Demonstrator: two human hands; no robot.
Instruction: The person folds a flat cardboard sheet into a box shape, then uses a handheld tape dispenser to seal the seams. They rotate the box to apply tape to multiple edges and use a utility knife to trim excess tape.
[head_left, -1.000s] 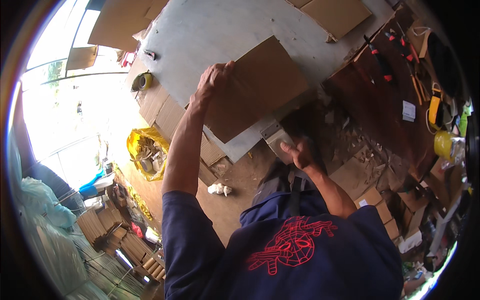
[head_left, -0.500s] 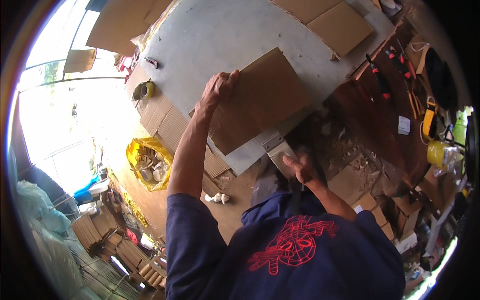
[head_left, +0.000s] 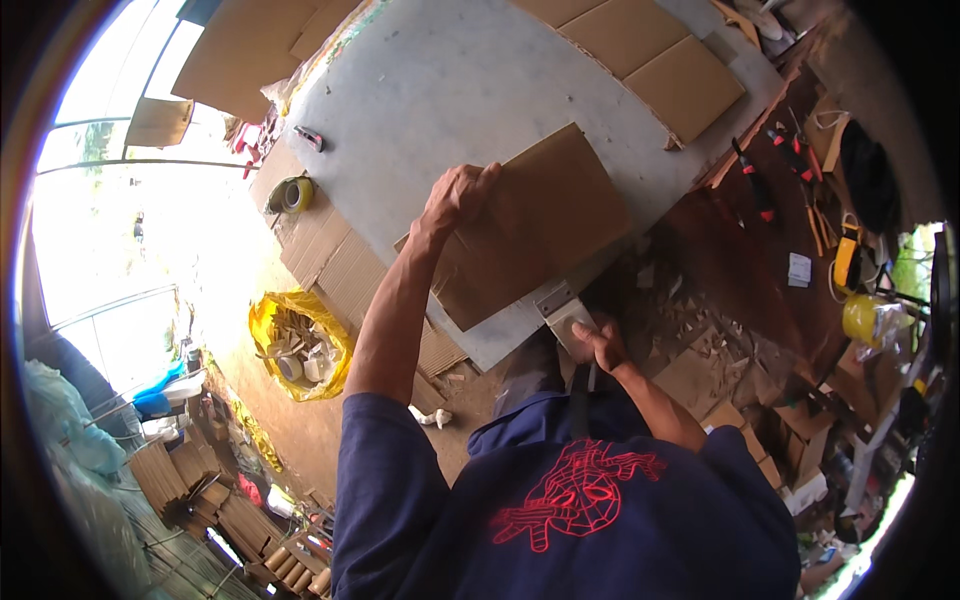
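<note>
A brown piece of cardboard (head_left: 545,225), perhaps a flattened box, lies at a slant over the near part of the grey tabletop (head_left: 440,80). My left hand (head_left: 462,200) is closed at its upper left edge, with the fingers curled over it. Close to the near right edge of the cardboard, my right hand (head_left: 604,347) grips a flat, pale tool with a metal end (head_left: 567,325); its kind is not clear. The metal end reaches to the cardboard's edge, and I cannot tell whether they touch.
Left of the tabletop stands a yellow bag (head_left: 340,345) of scraps, near a tape roll (head_left: 297,194). A small cutter (head_left: 310,138) lies on the far left. More cardboard (head_left: 685,90) lies at the far right; pliers-like tools (head_left: 755,180) rest on the brown surface beside it.
The cardboard and my left hand have moved slightly right and toward me. My right hand still holds the pale tool near the cardboard's edge. The whole view has shifted a little.
</note>
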